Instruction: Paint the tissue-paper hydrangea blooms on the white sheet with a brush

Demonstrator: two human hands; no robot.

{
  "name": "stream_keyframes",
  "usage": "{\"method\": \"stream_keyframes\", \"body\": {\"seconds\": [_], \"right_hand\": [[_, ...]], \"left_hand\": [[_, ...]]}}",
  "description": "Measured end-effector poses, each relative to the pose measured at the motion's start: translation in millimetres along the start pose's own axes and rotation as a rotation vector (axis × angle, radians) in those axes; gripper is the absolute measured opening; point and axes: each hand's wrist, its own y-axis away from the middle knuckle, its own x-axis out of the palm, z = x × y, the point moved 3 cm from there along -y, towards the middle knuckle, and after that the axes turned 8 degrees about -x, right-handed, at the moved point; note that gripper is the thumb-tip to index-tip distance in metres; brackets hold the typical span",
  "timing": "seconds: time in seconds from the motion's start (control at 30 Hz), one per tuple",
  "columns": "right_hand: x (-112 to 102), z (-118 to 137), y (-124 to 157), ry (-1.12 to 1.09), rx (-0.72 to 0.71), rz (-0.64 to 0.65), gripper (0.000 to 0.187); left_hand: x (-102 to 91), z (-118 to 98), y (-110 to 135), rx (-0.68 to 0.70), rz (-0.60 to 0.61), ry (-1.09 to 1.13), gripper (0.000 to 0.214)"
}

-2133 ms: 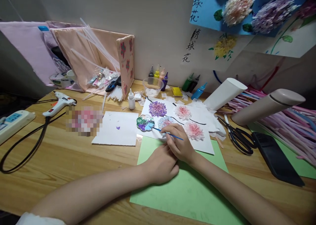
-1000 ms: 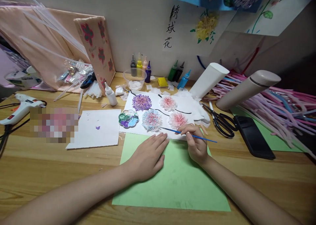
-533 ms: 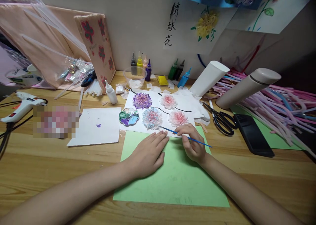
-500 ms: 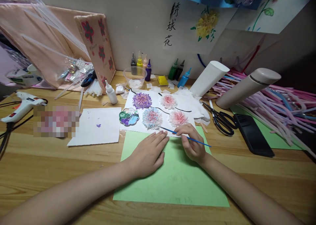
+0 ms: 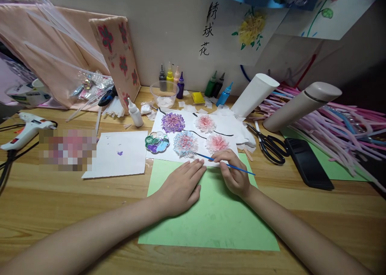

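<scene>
A thin blue paintbrush is pinched in my right hand, its tip touching or just beside the lower right edge of a blue-and-pink paper flower. My left hand lies flat, fingers stretched, on a green sheet and the lower edge of a white sheet. On that white sheet are also a purple flower and two pink ones, the upper and the lower, with dark painted lines. A flower-shaped palette with green, purple and blue paint sits at the sheet's left.
Paint bottles and a clear bowl stand at the back. Left are a paint-marked paper, a white bottle and a glue gun. To the right lie scissors, a phone, a flask and pipe cleaners.
The brush tip has shifted slightly up and left along the blue-and-pink flower's edge, the right fingers moving with it. My left hand stays in place.
</scene>
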Motion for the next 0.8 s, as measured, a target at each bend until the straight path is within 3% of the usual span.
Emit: {"method": "stream_keyframes", "body": {"seconds": [0.8], "right_hand": [[-4.1, -2.6, 2.4, -0.073, 0.022, -0.145, 0.019]], "left_hand": [[1.7, 1.4, 0.6, 0.01, -0.008, -0.014, 0.05]]}}
